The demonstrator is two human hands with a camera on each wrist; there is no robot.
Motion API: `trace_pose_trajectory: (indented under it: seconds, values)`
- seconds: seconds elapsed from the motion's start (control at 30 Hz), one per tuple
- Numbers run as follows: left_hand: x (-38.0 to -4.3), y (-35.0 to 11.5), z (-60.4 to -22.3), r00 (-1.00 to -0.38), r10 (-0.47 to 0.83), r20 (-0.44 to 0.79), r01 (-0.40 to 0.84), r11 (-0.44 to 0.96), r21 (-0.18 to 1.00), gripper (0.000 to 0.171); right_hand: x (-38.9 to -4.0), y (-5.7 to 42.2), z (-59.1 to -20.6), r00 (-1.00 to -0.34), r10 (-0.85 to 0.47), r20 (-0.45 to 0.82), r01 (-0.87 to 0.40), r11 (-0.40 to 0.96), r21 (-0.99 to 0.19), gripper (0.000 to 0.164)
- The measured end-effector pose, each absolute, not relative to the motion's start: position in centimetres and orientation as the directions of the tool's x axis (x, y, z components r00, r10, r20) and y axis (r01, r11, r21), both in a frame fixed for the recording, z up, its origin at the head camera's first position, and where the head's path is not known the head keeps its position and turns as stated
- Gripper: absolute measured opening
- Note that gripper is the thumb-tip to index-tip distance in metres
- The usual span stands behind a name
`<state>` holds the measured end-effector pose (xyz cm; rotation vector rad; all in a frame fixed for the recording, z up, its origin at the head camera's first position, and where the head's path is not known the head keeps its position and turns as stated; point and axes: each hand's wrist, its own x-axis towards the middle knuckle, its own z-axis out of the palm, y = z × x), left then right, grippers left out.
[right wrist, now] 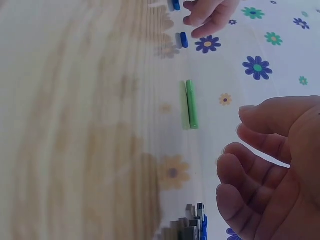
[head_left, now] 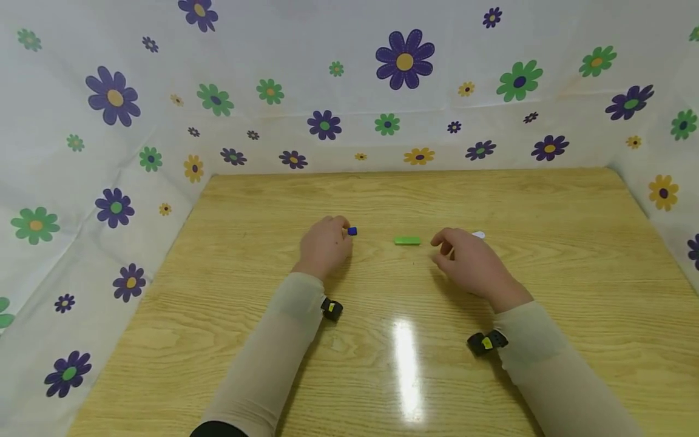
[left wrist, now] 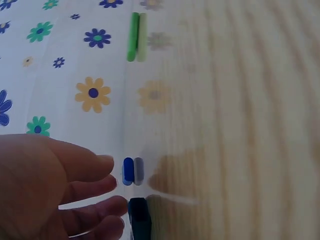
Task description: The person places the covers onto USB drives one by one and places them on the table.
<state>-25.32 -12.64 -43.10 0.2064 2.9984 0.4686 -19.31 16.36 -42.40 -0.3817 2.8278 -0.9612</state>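
My left hand (head_left: 325, 246) hovers low over the table with loosely bent fingers, its fingertips beside a small blue block (head_left: 352, 231). In the left wrist view a gap shows between thumb and blue block (left wrist: 128, 171); a dark bluish piece (left wrist: 140, 218) lies under the other fingers. My right hand (head_left: 468, 260) holds nothing, its fingers loosely curved above the table. To its left lies a slim bright green bar (head_left: 407, 241). Past its knuckles shows the rounded end of a white object (head_left: 479, 234), partly hidden. A grey metallic and blue object (right wrist: 194, 225) is below the right fingers.
All of this is on a wood-grain table (head_left: 415, 200). White cloth (head_left: 349, 36) with printed flowers hangs along its back and both sides. Black wrist cameras on straps (head_left: 332, 309) sit on both sleeves. A bright reflection crosses the tabletop's front middle.
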Motion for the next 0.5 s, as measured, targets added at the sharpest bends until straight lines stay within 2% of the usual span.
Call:
trace_pose_trajectory:
  seconds: [0.13, 0.33, 0.5]
  values:
    - [-25.8, -12.0, -43.3, -0.981, 0.165, -0.098, 0.141, 0.965, 0.219, 0.033, -19.3, 16.5, -42.6, -0.96, -0.278, -0.033, -0.198, 0.76, -0.619, 0.028]
    - [-26.2, -11.1, -43.3, -0.974, 0.162, -0.161, 0.144, 0.982, 0.118, 0.024, -19.3, 16.6, -42.6, -0.96, -0.279, -0.031, -0.202, 0.762, -0.615, 0.028]
    - [-26.3, -10.7, -43.2, -0.971, 0.187, -0.148, 0.173, 0.979, 0.104, 0.015, -19.4, 17.1, -42.3, -0.967, -0.253, -0.019, -0.188, 0.765, -0.616, 0.028]
